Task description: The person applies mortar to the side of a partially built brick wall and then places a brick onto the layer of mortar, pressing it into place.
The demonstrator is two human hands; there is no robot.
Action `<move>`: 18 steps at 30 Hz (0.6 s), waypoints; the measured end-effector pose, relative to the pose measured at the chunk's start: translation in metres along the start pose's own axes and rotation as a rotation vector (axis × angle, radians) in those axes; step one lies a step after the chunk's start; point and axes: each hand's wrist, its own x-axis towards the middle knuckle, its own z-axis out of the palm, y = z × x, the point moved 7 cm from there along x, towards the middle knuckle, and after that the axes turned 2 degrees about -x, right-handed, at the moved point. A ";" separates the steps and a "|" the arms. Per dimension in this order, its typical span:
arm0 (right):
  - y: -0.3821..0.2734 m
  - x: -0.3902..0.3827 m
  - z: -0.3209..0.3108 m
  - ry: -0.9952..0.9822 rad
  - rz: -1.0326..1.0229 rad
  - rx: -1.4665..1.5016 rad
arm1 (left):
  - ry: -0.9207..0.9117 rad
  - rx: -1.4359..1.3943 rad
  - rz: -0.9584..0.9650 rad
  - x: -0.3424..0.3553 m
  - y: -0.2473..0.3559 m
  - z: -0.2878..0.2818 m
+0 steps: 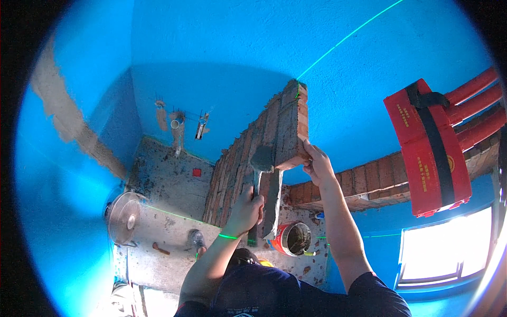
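Note:
A partly built brick wall runs from the middle of the view toward the far blue wall. My left hand is closed around the handle of a trowel. Grey mortar sits on the trowel's blade, close against the bricks. With fingers and thumb, my right hand grips a brick at the near end of the wall. Below it stands an upright grey-white piece; I cannot tell what it is. A green laser line crosses the wall's far end and my left wrist.
A bucket stands on the floor below my hands. A round fan is at left. Red padded covers hang at right, beside red pipes. A low brick ledge runs toward the window. Pipe stubs protrude from the far wall.

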 end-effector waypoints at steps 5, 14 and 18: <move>0.002 -0.001 0.003 -0.006 0.010 0.035 | 0.003 -0.016 -0.001 0.009 0.000 0.002; 0.005 0.002 0.003 -0.012 0.001 0.075 | -0.030 -0.026 0.094 0.029 0.014 0.007; 0.007 0.005 0.001 -0.023 0.024 0.080 | -0.006 -0.050 0.075 0.037 0.014 0.009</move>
